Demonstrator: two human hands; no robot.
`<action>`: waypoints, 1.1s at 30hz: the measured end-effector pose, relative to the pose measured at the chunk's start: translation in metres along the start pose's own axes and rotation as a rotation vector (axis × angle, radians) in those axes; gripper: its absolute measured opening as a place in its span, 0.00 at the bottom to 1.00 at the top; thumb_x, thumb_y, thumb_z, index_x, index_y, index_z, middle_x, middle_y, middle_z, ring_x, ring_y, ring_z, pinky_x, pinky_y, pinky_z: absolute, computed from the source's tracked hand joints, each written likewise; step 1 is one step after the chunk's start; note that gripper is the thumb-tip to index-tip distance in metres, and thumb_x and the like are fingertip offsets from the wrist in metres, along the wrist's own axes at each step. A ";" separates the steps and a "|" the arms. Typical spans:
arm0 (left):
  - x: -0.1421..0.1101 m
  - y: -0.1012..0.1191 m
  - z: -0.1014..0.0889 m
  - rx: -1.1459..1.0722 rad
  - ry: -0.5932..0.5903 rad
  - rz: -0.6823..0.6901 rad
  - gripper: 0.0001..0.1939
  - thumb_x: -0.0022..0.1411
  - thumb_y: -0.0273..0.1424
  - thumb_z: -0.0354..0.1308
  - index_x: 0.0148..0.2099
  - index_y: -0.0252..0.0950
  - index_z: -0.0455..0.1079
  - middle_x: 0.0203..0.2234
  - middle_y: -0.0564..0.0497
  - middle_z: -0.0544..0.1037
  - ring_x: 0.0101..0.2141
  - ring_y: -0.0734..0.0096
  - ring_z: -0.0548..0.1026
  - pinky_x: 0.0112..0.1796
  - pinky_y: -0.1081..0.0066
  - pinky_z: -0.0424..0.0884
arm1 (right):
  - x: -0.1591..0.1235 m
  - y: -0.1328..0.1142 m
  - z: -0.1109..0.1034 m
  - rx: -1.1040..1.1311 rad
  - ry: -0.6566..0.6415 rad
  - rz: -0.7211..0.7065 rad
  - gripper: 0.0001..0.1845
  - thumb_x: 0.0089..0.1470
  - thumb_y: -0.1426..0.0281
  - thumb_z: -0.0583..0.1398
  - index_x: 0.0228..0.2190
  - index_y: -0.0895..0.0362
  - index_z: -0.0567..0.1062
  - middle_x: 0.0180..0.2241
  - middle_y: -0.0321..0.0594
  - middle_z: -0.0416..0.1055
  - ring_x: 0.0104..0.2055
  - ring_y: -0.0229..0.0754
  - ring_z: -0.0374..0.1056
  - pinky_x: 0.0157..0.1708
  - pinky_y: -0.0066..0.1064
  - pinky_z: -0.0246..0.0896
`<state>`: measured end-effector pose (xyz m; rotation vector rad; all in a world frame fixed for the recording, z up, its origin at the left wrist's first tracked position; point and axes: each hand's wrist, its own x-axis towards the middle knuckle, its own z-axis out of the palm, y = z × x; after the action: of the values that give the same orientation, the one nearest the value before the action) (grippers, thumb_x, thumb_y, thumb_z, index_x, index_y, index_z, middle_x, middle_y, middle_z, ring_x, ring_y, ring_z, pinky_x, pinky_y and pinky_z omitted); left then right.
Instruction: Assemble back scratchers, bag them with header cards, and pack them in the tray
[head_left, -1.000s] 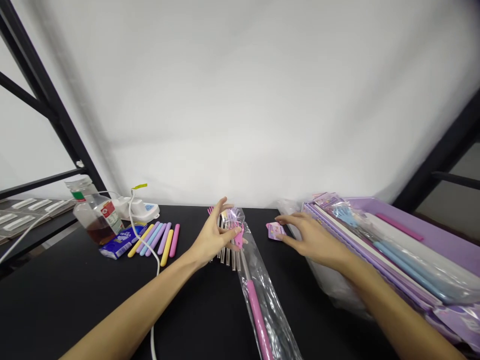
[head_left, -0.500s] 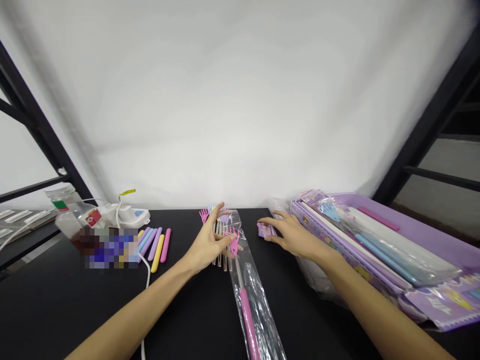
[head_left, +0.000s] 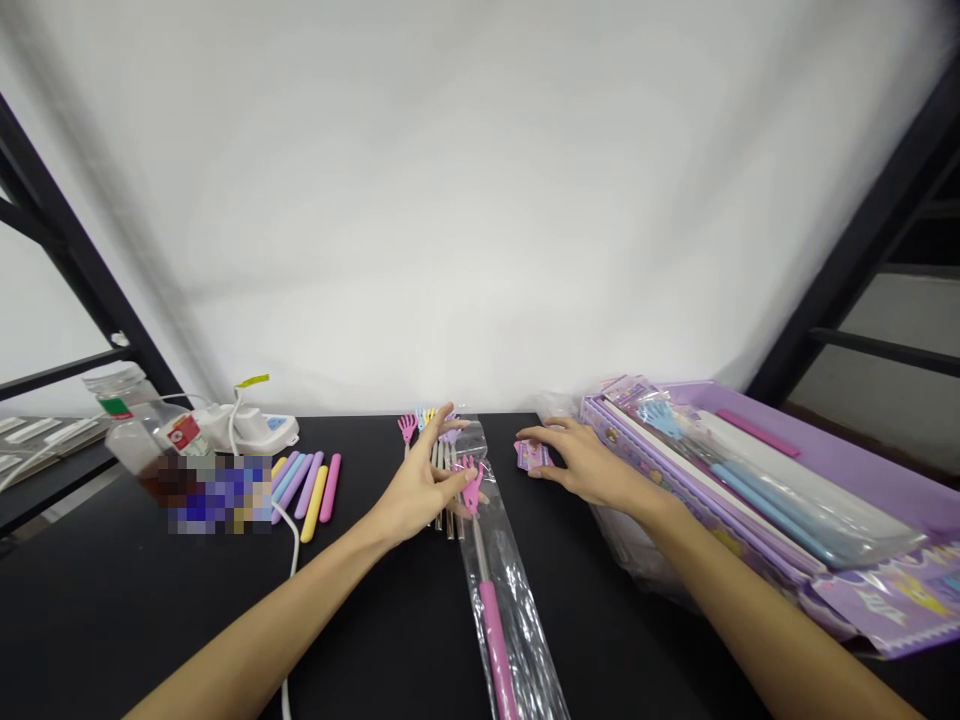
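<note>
A pink hand-shaped back scratcher [head_left: 495,640] lies lengthwise on a long clear plastic sleeve [head_left: 517,590], its claw end away from me. My left hand [head_left: 420,480] is at the claw, thumb on its left side and fingertips showing beyond it; the index finger points up. Under and behind that hand are several more back scratchers [head_left: 407,428] with pink, blue, yellow and purple claws, partly hidden. My right hand [head_left: 589,460] rests with fingers apart around a small stack of pink-purple printed cards [head_left: 534,456], fingertips near its edges.
On the right stands a purple display box [head_left: 720,400] with bagged scratchers. Several coloured handle tubes [head_left: 311,490] lie on the left, near a white cable [head_left: 295,560], a power strip [head_left: 270,435] and a plastic bottle [head_left: 150,430]. The black table [head_left: 390,640] meets a white wall.
Both hands stay nearly in place. The view shifts slightly; the pink scratcher and sleeve look almost unmoved.
</note>
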<state>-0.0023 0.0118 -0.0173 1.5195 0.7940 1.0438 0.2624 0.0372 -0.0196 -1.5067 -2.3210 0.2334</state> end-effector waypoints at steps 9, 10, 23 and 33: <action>-0.002 0.001 0.001 0.005 0.005 -0.006 0.49 0.61 0.33 0.65 0.73 0.59 0.36 0.70 0.41 0.49 0.28 0.77 0.80 0.28 0.69 0.83 | 0.004 0.001 -0.002 -0.002 -0.017 -0.026 0.30 0.55 0.63 0.63 0.59 0.52 0.69 0.53 0.48 0.70 0.60 0.56 0.58 0.58 0.48 0.52; -0.002 0.001 0.001 0.009 0.006 -0.006 0.49 0.61 0.34 0.65 0.73 0.59 0.36 0.70 0.41 0.50 0.28 0.77 0.80 0.28 0.69 0.83 | 0.005 0.001 -0.002 0.003 -0.029 -0.020 0.30 0.55 0.63 0.63 0.59 0.51 0.68 0.53 0.48 0.70 0.60 0.56 0.58 0.58 0.49 0.51; -0.002 0.002 0.002 0.008 0.008 -0.008 0.47 0.61 0.34 0.65 0.72 0.56 0.41 0.69 0.39 0.51 0.28 0.76 0.80 0.27 0.68 0.83 | 0.003 -0.011 -0.012 0.357 0.117 -0.121 0.27 0.53 0.64 0.65 0.55 0.49 0.71 0.50 0.44 0.66 0.47 0.46 0.69 0.53 0.45 0.64; -0.005 0.005 0.006 -0.046 -0.044 -0.005 0.48 0.61 0.34 0.65 0.72 0.58 0.39 0.69 0.39 0.51 0.28 0.75 0.80 0.27 0.67 0.83 | -0.005 -0.050 -0.027 0.834 0.272 -0.041 0.18 0.47 0.60 0.69 0.39 0.55 0.77 0.53 0.47 0.70 0.43 0.46 0.73 0.45 0.41 0.72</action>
<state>0.0008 0.0037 -0.0137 1.4952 0.7383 1.0149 0.2325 0.0103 0.0201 -0.9823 -1.6945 0.8085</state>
